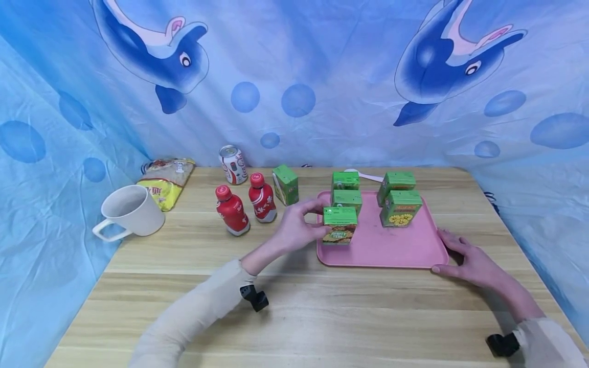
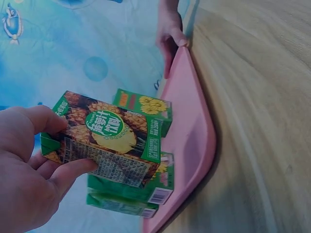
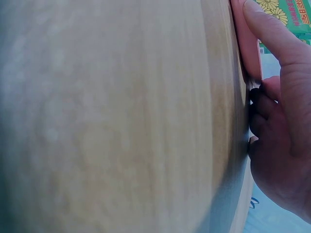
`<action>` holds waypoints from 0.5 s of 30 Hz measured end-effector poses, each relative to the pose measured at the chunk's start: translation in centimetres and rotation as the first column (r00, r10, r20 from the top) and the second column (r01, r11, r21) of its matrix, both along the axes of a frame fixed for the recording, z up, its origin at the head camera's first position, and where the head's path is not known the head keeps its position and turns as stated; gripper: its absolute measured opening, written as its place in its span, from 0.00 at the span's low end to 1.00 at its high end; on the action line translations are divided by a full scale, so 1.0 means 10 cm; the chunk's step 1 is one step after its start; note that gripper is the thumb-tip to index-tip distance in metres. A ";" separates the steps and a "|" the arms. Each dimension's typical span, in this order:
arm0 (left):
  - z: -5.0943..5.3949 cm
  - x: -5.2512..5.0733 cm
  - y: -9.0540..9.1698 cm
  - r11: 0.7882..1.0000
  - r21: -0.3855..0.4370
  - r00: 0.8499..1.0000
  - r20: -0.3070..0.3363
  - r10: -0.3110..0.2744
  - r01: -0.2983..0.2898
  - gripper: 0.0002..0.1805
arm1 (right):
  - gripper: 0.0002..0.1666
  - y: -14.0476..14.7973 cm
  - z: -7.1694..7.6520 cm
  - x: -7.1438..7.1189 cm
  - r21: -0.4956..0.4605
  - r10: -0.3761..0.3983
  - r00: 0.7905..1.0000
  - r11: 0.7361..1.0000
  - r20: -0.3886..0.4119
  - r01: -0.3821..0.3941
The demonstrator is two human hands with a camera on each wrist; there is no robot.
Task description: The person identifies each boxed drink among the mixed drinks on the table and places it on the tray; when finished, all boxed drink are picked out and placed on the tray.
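Note:
My left hand [image 1: 299, 227] pinches a green pineapple juice box [image 1: 339, 227] between thumb and fingers, over the left side of the pink tray [image 1: 384, 251]. In the left wrist view, the juice box [image 2: 108, 133] shows pineapple pictures and is tilted. Behind it in the head view stand two more green boxes [image 1: 346, 199]. A green box with yellow flowers [image 1: 400, 210] stands on the tray's right part, another box [image 1: 400, 180] behind it. My right hand [image 1: 469, 260] grips the tray's near right corner, its thumb on the rim in the right wrist view.
Left of the tray stand another green box [image 1: 286, 185], two red bottles [image 1: 233, 212] and a soda can [image 1: 233, 164]. Farther left are a white mug [image 1: 133, 212] and a yellow snack bag [image 1: 167, 181]. A white spoon [image 1: 368, 176] lies behind the tray, near the blue curtain [image 1: 294, 61].

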State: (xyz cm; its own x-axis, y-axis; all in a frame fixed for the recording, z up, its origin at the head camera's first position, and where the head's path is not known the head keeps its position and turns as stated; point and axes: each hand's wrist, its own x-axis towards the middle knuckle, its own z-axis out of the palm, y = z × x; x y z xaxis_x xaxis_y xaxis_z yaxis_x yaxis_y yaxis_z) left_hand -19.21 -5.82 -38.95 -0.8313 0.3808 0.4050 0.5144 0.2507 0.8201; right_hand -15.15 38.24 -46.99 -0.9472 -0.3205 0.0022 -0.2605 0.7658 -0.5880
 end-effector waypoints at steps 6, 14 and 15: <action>-0.11 -0.05 0.09 1.000 0.005 0.998 -0.059 -0.020 0.021 0.22 | 0.59 0.00 -0.01 0.00 0.001 0.004 1.000 1.000 -0.014 -0.004; -0.19 -0.04 0.19 1.000 0.011 1.000 0.013 -0.021 0.021 0.23 | 0.59 0.01 -0.02 0.00 0.005 0.005 1.000 1.000 -0.023 -0.005; -0.20 -0.04 0.20 1.000 0.009 1.000 0.020 -0.015 0.015 0.23 | 0.59 0.01 -0.02 0.00 0.007 0.004 1.000 1.000 -0.025 -0.004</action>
State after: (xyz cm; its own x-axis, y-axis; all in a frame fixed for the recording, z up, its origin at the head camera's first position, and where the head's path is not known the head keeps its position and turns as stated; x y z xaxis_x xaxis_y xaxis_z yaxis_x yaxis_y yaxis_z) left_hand -19.59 -3.83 -40.94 -0.8337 0.3895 0.3914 0.5011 0.2359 0.8326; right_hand -15.16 38.32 -47.18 -0.9455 -0.3247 0.0242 -0.2786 0.7685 -0.5761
